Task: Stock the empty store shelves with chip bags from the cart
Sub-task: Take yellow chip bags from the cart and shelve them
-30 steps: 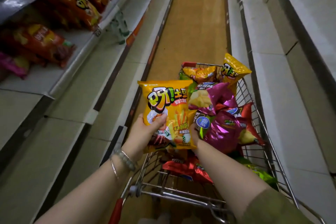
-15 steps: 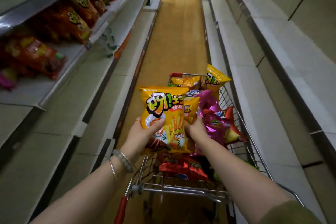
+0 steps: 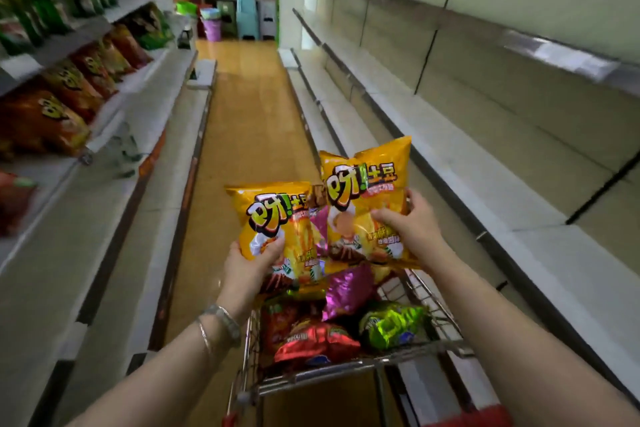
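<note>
2 hands raised over the cart (image 3: 346,366), left hand (image 3: 254,262) and right hand (image 3: 408,227) each clamped on 1 yellow chip bag (image 3: 277,222).

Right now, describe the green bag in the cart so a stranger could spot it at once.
Start at the wire shopping cart in the aisle below the person's hands. Its basket holds crinkly foil snack bags; look to its near right corner, beside the shiny red foil bag. The shiny lime-green foil bag lies there, the only green one in the cart.

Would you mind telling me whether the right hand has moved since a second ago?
Yes. The right hand has risen from among the bags to above the cart, lifting a second yellow bag.
</note>
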Demonstrator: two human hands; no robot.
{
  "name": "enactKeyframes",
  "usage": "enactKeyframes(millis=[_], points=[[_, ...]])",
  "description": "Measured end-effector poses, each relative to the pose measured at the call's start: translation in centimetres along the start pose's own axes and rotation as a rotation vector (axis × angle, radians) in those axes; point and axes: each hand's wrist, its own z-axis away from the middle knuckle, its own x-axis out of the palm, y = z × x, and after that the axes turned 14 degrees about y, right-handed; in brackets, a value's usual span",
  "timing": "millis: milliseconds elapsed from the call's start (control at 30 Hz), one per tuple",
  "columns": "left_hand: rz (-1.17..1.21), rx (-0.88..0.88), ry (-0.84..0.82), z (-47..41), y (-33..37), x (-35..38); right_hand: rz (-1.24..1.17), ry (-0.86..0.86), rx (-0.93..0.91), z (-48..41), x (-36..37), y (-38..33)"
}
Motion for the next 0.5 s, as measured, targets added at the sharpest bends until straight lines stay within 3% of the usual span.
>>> enactKeyframes(millis=[133,267,500], points=[[0.018,0.071,-0.069,1.8,1.5,3.1,-0.191,-0.093,0.062,1.5,-4.1,-2.3],[0.050,0.159,-0.172,5.4,3.6,6.8,-0.220,-0.114,0.064,3.7,-7.5,-3.0],[0.102,0.221,-0.352,14.2,5.8,12.2,-0.144,0.062,0.025,9.0,-16.9,-4.3]])
